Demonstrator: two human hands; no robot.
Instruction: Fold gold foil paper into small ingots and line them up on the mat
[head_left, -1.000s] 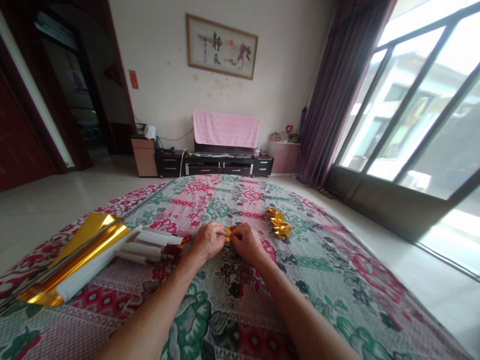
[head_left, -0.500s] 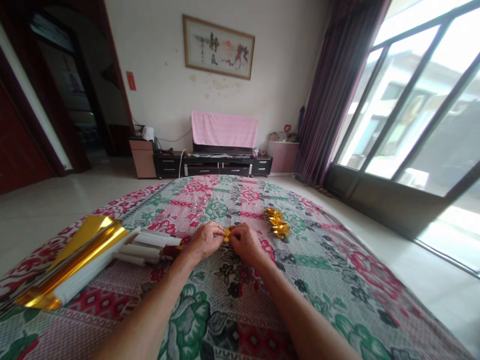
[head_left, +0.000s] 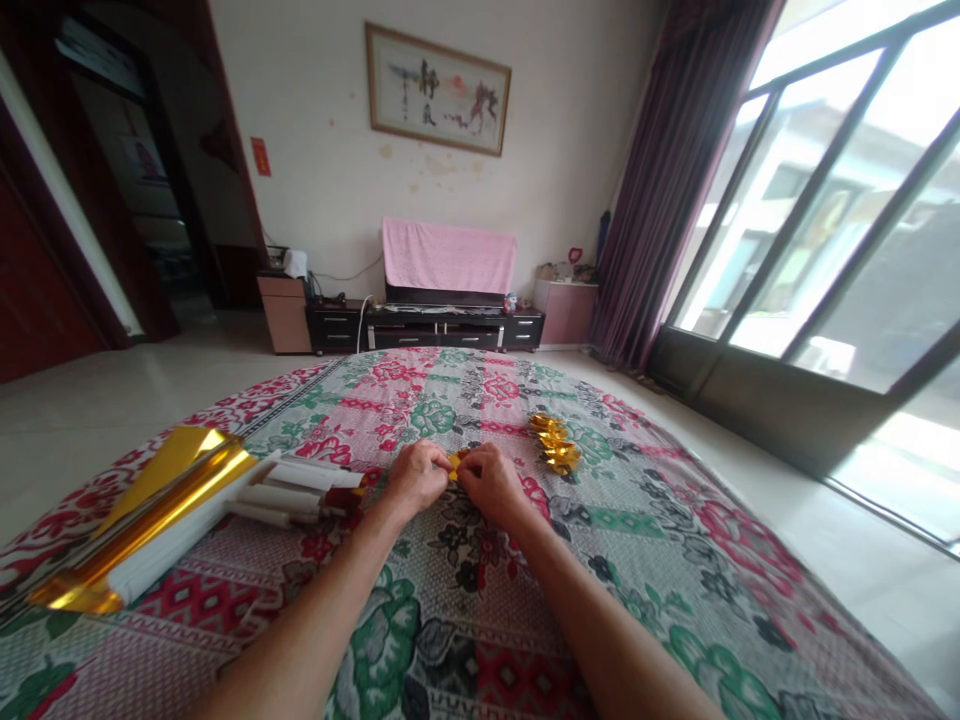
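Note:
A small piece of gold foil [head_left: 454,466] shows between my two hands, low over the patterned cloth. My left hand [head_left: 420,474] pinches its left side with the fingertips. From the right, my right hand [head_left: 488,480] has thumb and fingers closed on the same piece; its far parts are hidden by the fingers. Several folded gold foil shapes [head_left: 555,445] lie in a short row to the right of my hands. On the left rests a long gold foil sheet [head_left: 172,510], partly rolled, beside white paper rolls [head_left: 289,498].
The round table's floral cloth [head_left: 435,415] spreads under everything. Beyond it stand a low black cabinet [head_left: 469,338] and a pink cloth [head_left: 450,257] over something on it. A purple curtain [head_left: 652,180] and large windows are at right.
My left fingers have shifted slightly against the gold piece. Otherwise both hands stay in nearly the same place.

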